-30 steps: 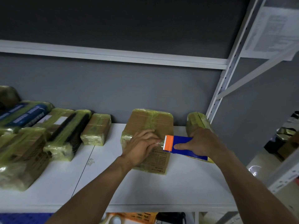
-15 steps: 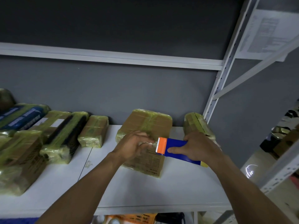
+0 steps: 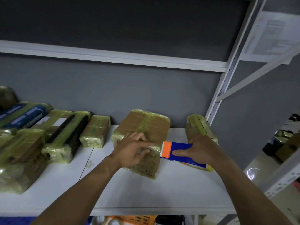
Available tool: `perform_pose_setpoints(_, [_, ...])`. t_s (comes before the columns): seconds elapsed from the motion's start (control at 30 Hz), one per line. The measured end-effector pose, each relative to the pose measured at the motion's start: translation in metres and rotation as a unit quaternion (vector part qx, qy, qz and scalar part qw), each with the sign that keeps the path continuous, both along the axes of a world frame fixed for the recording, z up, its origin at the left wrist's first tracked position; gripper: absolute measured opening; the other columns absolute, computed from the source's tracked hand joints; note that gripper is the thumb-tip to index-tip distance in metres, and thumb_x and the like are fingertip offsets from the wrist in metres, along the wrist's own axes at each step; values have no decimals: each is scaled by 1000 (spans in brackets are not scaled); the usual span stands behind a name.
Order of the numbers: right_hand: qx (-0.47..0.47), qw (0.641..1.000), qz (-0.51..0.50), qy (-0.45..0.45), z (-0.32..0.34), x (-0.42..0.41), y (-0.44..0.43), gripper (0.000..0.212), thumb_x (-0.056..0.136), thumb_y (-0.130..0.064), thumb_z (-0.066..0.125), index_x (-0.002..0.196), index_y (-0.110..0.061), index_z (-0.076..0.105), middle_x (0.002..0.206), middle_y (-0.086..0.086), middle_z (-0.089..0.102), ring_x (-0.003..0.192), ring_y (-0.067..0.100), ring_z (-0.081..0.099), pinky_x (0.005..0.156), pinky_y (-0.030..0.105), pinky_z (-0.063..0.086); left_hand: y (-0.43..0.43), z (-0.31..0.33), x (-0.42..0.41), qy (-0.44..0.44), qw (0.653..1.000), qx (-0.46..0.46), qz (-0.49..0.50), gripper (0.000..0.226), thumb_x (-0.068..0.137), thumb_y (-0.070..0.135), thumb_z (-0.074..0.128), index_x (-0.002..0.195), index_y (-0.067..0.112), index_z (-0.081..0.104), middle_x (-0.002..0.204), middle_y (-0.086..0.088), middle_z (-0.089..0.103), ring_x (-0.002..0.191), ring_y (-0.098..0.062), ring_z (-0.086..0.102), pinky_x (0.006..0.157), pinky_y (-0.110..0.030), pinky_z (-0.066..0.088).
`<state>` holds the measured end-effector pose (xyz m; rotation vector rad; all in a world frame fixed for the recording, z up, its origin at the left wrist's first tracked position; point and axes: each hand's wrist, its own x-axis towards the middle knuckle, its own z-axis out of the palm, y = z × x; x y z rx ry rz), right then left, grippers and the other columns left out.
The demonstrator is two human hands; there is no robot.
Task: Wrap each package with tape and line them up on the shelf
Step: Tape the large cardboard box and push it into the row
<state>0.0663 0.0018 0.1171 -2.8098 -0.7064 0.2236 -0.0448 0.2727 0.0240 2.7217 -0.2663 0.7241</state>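
A flat brown cardboard package point(image 3: 146, 125), partly wrapped in yellowish clear tape, lies on the white shelf point(image 3: 162, 189) in the middle. My left hand point(image 3: 131, 150) rests on its near half, fingers spread and pressing the tape down. My right hand point(image 3: 203, 151) grips a blue tape dispenser point(image 3: 181, 151) with an orange toothed head point(image 3: 166, 149) held against the package's right edge. Part of the package's top is hidden under my left hand.
Several taped packages point(image 3: 95, 132) lie in a row on the left of the shelf, the nearest a large one point(image 3: 21, 159). Another wrapped package point(image 3: 199, 127) leans by the shelf's right upright post point(image 3: 227, 75). A grey wall stands behind.
My left hand has gone from curled at the tape end to fingers spread flat on the package. The dispenser stays at the package's right edge in my right hand.
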Motion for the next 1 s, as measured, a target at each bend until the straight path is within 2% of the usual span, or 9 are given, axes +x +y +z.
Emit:
perform_pose_setpoints(0.1, [-2, 1000, 6, 0, -5, 1, 1, 71, 69, -83, 70, 102, -22, 61, 90, -9, 70, 75, 12, 67, 66, 20, 55, -10, -1, 8, -16, 999, -31, 14, 37, 88, 64, 62, 117, 43, 70, 113, 28, 50, 112, 7, 42, 100, -19, 24])
perform_pose_setpoints(0.2, [-4, 1000, 7, 5, -9, 3, 1, 72, 70, -83, 69, 106, -21, 62, 96, -6, 73, 81, 13, 69, 78, 27, 61, -18, -2, 14, -31, 999, -33, 10, 27, 92, 58, 61, 108, 38, 69, 110, 25, 59, 108, 3, 48, 97, -32, 30])
perform_pose_setpoints(0.27, [2, 1000, 4, 9, -11, 2, 1, 71, 70, -83, 69, 105, -22, 61, 97, -6, 72, 83, 13, 69, 79, 27, 61, -19, -2, 13, -31, 999, -26, 11, 26, 96, 53, 57, 116, 39, 67, 98, 23, 57, 96, -1, 48, 94, -35, 32])
perform_pose_setpoints(0.33, [12, 1000, 2, 15, -12, 0, 1, 68, 70, -83, 69, 102, -23, 59, 94, -9, 71, 82, 12, 68, 74, 24, 59, -17, -5, 12, -39, 999, -12, 5, 31, 99, 50, 53, 125, 41, 66, 94, 21, 56, 91, -5, 48, 91, -33, 31])
perform_pose_setpoints(0.47, [49, 998, 2, 33, -10, -7, -2, 60, 68, -83, 71, 89, -28, 58, 81, -14, 66, 74, 8, 66, 59, 17, 47, -9, -3, 12, -36, 998, -41, -10, 28, 98, 48, 57, 121, 42, 72, 99, 20, 63, 94, -7, 52, 92, -37, 32])
perform_pose_setpoints(0.7, [94, 995, -17, 42, -3, -14, -22, 63, 62, -83, 76, 80, -23, 66, 70, -8, 68, 67, 7, 66, 55, 18, 42, 4, -1, 15, -26, 998, -62, -21, 29, 95, 54, 56, 117, 47, 72, 105, 25, 64, 103, -4, 55, 96, -35, 30])
perform_pose_setpoints(0.77, [98, 994, -18, 49, -2, -13, -33, 64, 62, -82, 77, 81, -22, 68, 73, -7, 70, 70, 9, 67, 59, 21, 49, 5, -3, 16, -26, 998, -59, -19, 29, 94, 54, 57, 117, 48, 72, 105, 27, 63, 105, -4, 55, 97, -34, 29])
perform_pose_setpoints(0.87, [111, 991, -23, 77, -3, -12, -50, 64, 61, -79, 79, 86, -20, 71, 80, -6, 74, 76, 12, 71, 77, 34, 61, 5, -3, 18, -24, 998, -52, -21, 29, 93, 56, 57, 117, 49, 72, 106, 28, 62, 106, -3, 54, 97, -32, 26])
perform_pose_setpoints(1.0, [118, 990, -33, 75, -5, -13, -56, 65, 58, -81, 81, 79, -19, 73, 76, -4, 73, 74, 14, 71, 77, 36, 60, 7, -3, 18, -24, 998, -52, -20, 30, 92, 59, 56, 118, 53, 69, 108, 28, 63, 109, -2, 54, 97, -26, 23])
